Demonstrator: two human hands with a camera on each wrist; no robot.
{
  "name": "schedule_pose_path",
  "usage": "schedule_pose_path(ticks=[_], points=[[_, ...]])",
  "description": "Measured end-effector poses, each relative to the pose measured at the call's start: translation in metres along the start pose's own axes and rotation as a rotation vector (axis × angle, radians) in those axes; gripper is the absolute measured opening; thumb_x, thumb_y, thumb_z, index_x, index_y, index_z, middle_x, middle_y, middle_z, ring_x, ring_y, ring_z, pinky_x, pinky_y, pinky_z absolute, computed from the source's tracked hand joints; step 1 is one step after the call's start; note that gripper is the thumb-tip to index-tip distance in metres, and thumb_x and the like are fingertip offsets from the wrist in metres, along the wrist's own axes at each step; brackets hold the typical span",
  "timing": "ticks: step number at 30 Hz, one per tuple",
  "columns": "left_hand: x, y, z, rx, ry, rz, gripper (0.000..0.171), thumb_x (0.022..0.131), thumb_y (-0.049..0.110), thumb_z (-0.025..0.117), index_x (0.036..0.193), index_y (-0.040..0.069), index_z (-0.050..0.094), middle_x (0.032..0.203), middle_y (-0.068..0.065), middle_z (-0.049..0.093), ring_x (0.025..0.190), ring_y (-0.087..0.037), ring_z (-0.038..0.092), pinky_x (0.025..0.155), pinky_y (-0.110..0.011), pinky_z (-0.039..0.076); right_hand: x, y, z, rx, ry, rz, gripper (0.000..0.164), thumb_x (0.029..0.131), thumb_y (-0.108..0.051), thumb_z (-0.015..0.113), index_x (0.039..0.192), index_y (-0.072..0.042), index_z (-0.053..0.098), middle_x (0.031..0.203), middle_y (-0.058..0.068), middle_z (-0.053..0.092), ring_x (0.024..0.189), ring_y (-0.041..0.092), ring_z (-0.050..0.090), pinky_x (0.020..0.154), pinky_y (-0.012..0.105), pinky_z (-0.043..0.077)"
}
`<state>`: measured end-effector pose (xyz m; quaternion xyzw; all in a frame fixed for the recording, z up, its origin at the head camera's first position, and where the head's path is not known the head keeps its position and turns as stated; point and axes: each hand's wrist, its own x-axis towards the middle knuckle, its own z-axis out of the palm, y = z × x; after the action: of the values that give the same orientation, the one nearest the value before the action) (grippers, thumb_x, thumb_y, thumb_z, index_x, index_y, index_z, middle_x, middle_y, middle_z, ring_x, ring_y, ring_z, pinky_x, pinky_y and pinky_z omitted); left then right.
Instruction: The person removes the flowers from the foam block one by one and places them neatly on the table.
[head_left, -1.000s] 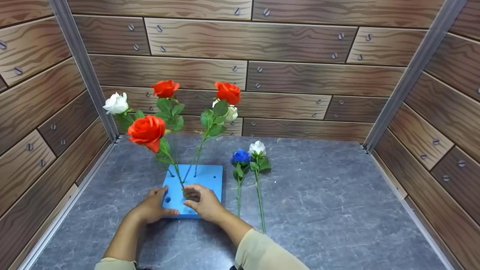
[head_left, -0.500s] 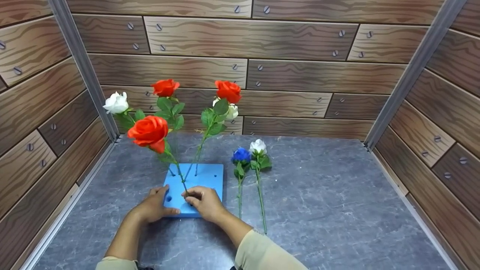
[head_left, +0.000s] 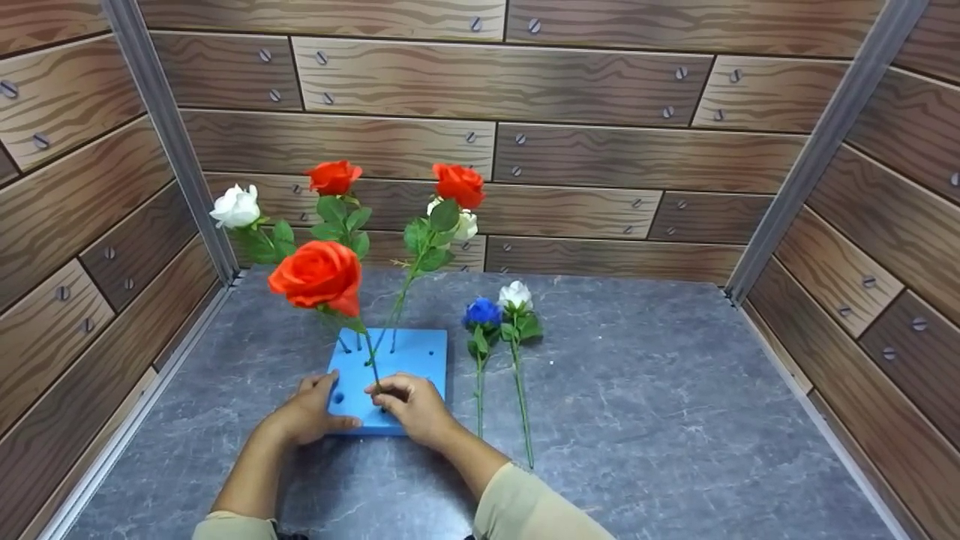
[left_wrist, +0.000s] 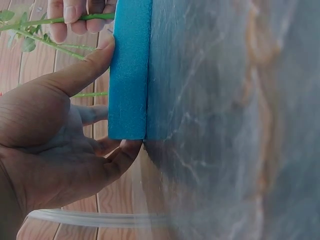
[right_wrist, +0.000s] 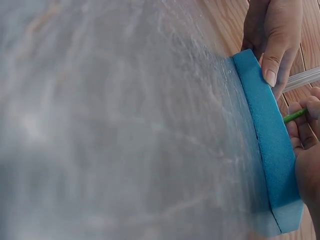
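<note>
My right hand (head_left: 411, 405) pinches the lower stem of a red rose (head_left: 321, 276) between thumb and fingers, low over the front part of a blue block (head_left: 412, 343) with holes. In the left wrist view, the stem (left_wrist: 45, 21) ends right at the block's top face. My left hand (head_left: 304, 416) grips the block's front left corner, thumb on the top and fingers against the side. Further back, two red roses (head_left: 334, 178), a white rose (head_left: 236, 207) and a pale bloom (head_left: 465, 225) partly hidden behind leaves rise from the block.
To the right of the block, a blue rose (head_left: 482, 311) and a white rose (head_left: 516, 295) lie on the grey marbled table (head_left: 637, 390), stems toward me. Wood-patterned walls (head_left: 585, 90) with metal corner posts (head_left: 817, 150) enclose the table at the back and sides.
My right hand has closed on the stem and lowered slightly toward the block's front. The red bloom has swung right and its stem stands more upright. The left hand stays put.
</note>
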<state>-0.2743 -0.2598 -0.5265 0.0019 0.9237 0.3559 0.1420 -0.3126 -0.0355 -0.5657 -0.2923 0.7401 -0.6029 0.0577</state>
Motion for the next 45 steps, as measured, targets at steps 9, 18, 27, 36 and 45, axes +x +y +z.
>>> schedule_pose_path(ticks=[9, 18, 27, 36, 45], points=[[0.001, 0.0, 0.0, 0.016, 0.01, 0.002, 0.116, 0.092, 0.044, 0.088, 0.171, -0.004, 0.019, 0.17, -0.04, 0.023, 0.157, -0.064, 0.027, 0.123, -0.075, 0.035, 0.0, 0.0, -0.004, 0.087, -0.011, 0.036, 0.024, 0.107, -0.014, 0.069, 0.124, 0.0, 0.078, 0.119, 0.023, 0.077, 0.099, 0.004, 0.072, 0.091, 0.025, 0.061], [0.0, -0.001, 0.001, 0.001, 0.007, 0.009, 0.115, 0.092, 0.044, 0.087, 0.171, -0.003, 0.019, 0.172, -0.039, 0.02, 0.157, -0.065, 0.025, 0.121, -0.077, 0.035, 0.0, -0.005, -0.009, 0.128, 0.008, 0.055, 0.028, 0.109, -0.015, 0.065, 0.127, 0.004, 0.074, 0.116, 0.023, 0.078, 0.108, 0.027, 0.077, 0.094, 0.034, 0.064], [0.0, -0.001, 0.0, 0.002, 0.005, 0.019, 0.115, 0.092, 0.046, 0.087, 0.171, -0.004, 0.02, 0.17, -0.04, 0.021, 0.157, -0.065, 0.025, 0.123, -0.075, 0.034, -0.004, -0.016, -0.023, 0.116, 0.018, 0.053, 0.027, 0.11, -0.012, 0.064, 0.132, 0.001, 0.072, 0.113, 0.022, 0.077, 0.11, 0.041, 0.075, 0.093, 0.036, 0.066], [0.0, 0.001, 0.001, 0.02, 0.025, 0.007, 0.114, 0.092, 0.042, 0.088, 0.17, -0.005, 0.021, 0.169, -0.042, 0.021, 0.157, -0.067, 0.021, 0.125, -0.076, 0.03, -0.013, -0.017, -0.038, 0.024, 0.09, 0.028, 0.024, 0.112, -0.009, 0.059, 0.135, -0.012, 0.063, 0.109, 0.017, 0.071, 0.102, 0.022, 0.074, 0.091, 0.044, 0.067], [-0.003, 0.0, 0.001, 0.002, 0.007, 0.012, 0.114, 0.093, 0.043, 0.087, 0.171, -0.003, 0.019, 0.172, -0.041, 0.017, 0.158, -0.066, 0.021, 0.124, -0.076, 0.031, -0.022, -0.017, -0.051, 0.017, 0.132, 0.046, 0.019, 0.11, -0.006, 0.061, 0.128, -0.012, 0.064, 0.106, 0.018, 0.07, 0.103, 0.04, 0.075, 0.086, 0.047, 0.067]])
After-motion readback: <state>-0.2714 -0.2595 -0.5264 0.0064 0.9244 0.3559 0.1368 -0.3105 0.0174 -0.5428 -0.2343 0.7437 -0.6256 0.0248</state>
